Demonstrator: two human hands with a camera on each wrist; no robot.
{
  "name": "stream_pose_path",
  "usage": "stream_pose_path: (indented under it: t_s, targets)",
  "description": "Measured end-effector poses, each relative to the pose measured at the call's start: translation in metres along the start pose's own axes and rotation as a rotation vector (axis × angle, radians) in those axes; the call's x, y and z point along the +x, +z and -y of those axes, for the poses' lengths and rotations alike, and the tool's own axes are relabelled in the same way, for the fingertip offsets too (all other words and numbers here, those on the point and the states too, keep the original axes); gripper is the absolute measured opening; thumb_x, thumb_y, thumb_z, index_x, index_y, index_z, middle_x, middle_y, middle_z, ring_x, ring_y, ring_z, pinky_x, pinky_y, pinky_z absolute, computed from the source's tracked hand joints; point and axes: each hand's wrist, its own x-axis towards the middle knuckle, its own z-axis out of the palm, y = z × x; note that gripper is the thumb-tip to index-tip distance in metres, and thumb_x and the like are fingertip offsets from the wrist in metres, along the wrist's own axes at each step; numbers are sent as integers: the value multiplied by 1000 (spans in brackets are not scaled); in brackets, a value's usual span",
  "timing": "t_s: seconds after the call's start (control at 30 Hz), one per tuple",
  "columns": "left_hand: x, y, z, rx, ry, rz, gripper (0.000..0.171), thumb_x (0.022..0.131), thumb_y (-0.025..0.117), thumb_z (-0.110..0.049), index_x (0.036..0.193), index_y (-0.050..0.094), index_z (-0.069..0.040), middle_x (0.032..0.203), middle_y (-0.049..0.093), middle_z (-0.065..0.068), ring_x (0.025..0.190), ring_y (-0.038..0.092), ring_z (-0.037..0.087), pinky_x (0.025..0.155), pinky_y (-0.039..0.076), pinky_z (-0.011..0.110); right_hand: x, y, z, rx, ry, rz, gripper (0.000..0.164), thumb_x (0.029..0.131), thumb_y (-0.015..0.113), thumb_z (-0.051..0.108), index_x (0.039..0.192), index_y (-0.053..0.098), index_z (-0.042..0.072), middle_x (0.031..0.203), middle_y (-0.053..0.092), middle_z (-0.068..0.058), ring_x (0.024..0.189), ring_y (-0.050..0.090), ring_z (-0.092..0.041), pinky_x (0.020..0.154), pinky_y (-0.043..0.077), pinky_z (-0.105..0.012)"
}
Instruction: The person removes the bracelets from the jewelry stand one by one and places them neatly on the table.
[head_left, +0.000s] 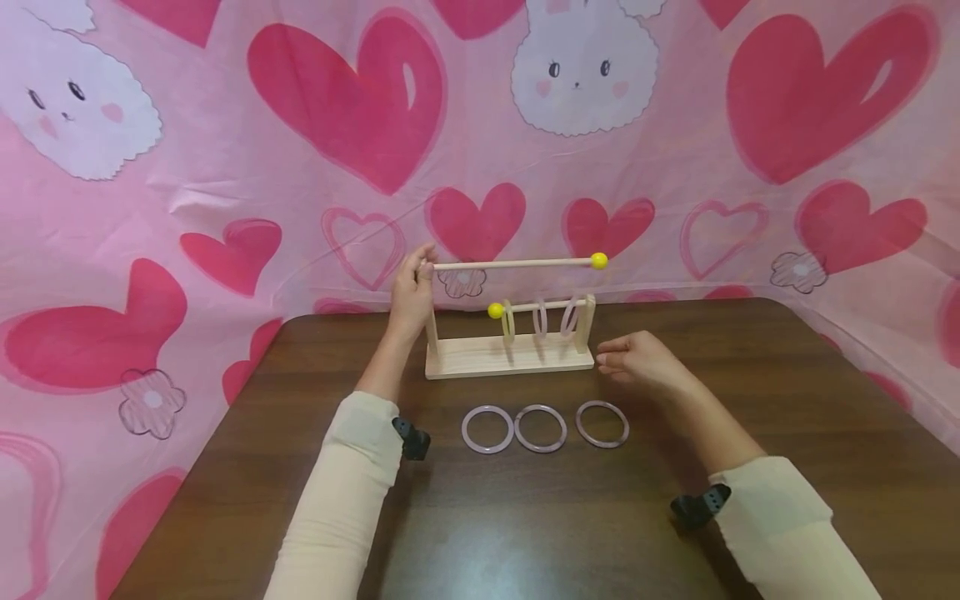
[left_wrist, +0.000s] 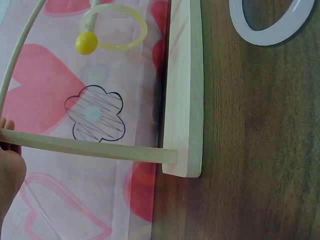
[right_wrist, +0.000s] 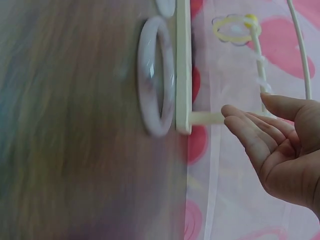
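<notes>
A light wooden bangle stand [head_left: 510, 357] has two rods with yellow ball ends. My left hand [head_left: 412, 293] grips the top of its left post [left_wrist: 95, 148], thumb in front and fingers behind. On the lower rod hang a yellow bangle [head_left: 508, 321] and two pale pinkish bangles [head_left: 540, 318]. The upper rod [head_left: 517, 264] carries no bangle. My right hand [head_left: 643, 363] is beside the right end of the base, holding nothing; its fingers look loosely extended in the right wrist view. In front of the stand lie three lilac bangles, left [head_left: 487, 451], middle [head_left: 541, 449] and right [head_left: 602, 445].
Everything stands on a dark brown wooden table [head_left: 525, 517]. Right behind it hangs a pink cloth [head_left: 480, 158] with hearts and rabbit faces. Each sleeve cuff has a small black device [head_left: 412, 439] on it.
</notes>
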Motion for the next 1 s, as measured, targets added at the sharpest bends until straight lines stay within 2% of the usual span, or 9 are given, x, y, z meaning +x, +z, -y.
stream_pose_path:
  t_s: [0.07, 0.27, 0.47, 0.73, 1.0]
  targets:
    - [0, -1, 0, 6, -7, -4, 32, 95, 45, -5, 126, 51, 5, 114, 56, 22, 106, 51, 29, 92, 41, 34, 4, 5, 5, -10, -16, -21, 43, 92, 51, 2, 125, 39, -23, 113, 54, -35, 91, 64, -24, 82, 50, -37]
    - [0, -1, 1, 12, 5, -10, 32, 95, 45, -4, 125, 51, 5, 114, 56, 22, 104, 52, 30, 91, 41, 35, 15, 18, 21, -83, -89, -38, 41, 93, 52, 7, 126, 44, -17, 117, 53, -31, 103, 58, -36, 81, 50, -36]
    - [0, 0, 2, 7, 40, -14, 31, 95, 46, -3, 124, 51, 7, 112, 56, 24, 107, 51, 32, 94, 40, 36, 25, 32, 28, -50, -116, -71, 40, 92, 55, 9, 125, 48, -13, 117, 55, -28, 99, 60, -34, 81, 50, -39]
    - [1, 0, 2, 13, 32, -15, 31, 95, 46, -3, 124, 51, 6, 112, 56, 24, 106, 52, 32, 94, 40, 35, 43, 56, 35, -8, -159, -72, 37, 92, 54, 4, 122, 49, -16, 112, 57, -30, 97, 61, -36, 79, 52, -37]
    - [1, -1, 2, 16, 52, -14, 31, 94, 47, -2, 123, 51, 7, 111, 57, 24, 98, 52, 31, 89, 41, 36, 58, 78, 46, -29, -192, -97, 33, 90, 55, 2, 118, 53, -15, 107, 61, -28, 93, 64, -31, 73, 53, -29]
